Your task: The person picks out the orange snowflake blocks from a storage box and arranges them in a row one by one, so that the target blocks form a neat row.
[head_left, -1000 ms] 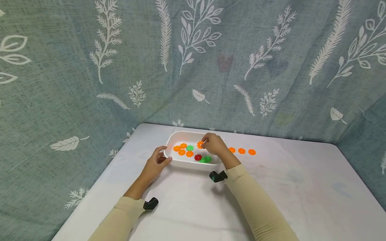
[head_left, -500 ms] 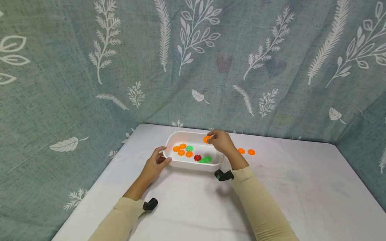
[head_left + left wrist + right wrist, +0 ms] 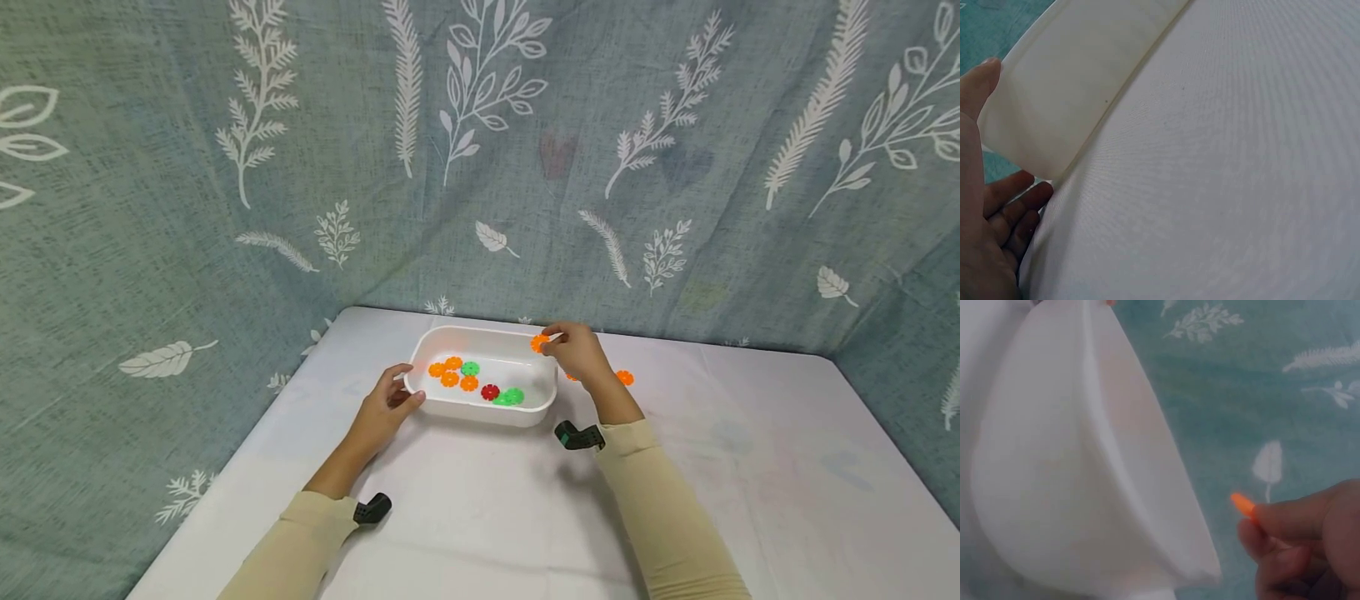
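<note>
A white rectangular tub (image 3: 480,408) stands toward the back of the table, holding several orange notched discs (image 3: 450,379), a red disc (image 3: 490,392) and a few green discs (image 3: 470,369). My left hand (image 3: 382,412) grips the tub's left end, thumb at the front corner and fingers round the side; the left wrist view has the thumb (image 3: 982,81) against its wall. Over the tub's right end, my right hand (image 3: 581,354) pinches an orange notched disc (image 3: 539,343) between thumb and fingertips. In the right wrist view that disc (image 3: 1243,504) appears edge-on, beside the tub's rim.
Right of the tub, an orange disc (image 3: 625,378) lies on the white table (image 3: 465,517), and another orange disc (image 3: 572,377) is mostly hidden behind the right hand. A green leaf-patterned cloth (image 3: 420,233) hangs behind the table and along its sides.
My right hand has moved rightward from inside the tub to above its right end, carrying the orange disc. The left hand has stayed on the tub's left end.
</note>
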Demonstrator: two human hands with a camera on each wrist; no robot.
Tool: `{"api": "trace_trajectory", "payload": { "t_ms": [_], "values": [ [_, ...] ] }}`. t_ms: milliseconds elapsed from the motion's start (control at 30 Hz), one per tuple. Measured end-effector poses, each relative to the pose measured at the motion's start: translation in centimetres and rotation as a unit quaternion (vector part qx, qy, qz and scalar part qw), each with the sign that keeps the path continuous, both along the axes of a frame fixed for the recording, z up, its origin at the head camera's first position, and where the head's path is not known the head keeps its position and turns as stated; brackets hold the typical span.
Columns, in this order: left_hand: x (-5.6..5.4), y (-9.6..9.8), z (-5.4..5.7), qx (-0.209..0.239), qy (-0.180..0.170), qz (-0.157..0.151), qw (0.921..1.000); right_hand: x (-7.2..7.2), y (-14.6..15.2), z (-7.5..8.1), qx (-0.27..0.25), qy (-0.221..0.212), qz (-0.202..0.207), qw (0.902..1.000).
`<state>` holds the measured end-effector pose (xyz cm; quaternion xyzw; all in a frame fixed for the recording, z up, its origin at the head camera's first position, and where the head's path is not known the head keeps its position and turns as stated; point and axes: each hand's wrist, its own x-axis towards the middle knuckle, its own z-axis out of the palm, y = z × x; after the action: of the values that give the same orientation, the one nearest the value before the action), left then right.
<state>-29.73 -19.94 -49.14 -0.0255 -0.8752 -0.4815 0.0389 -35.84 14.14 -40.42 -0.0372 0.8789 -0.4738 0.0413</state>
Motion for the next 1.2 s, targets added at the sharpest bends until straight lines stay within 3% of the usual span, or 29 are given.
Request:
{"api": "trace_trajectory", "payload": {
  "t_ms": [500, 1200],
  "values": [
    [0.0, -0.1, -0.3, 0.009, -0.001, 0.000, 1.0000, 0.2, 4.2, -1.3, -0.007, -0.036, -0.040, 0.9985],
    [-0.1, -0.1, -0.3, -0.001, 0.005, 0.004, 1.0000, 0.9, 9.0, -3.3, 0.009, -0.039, -0.089, 0.9952]
  ]
}}
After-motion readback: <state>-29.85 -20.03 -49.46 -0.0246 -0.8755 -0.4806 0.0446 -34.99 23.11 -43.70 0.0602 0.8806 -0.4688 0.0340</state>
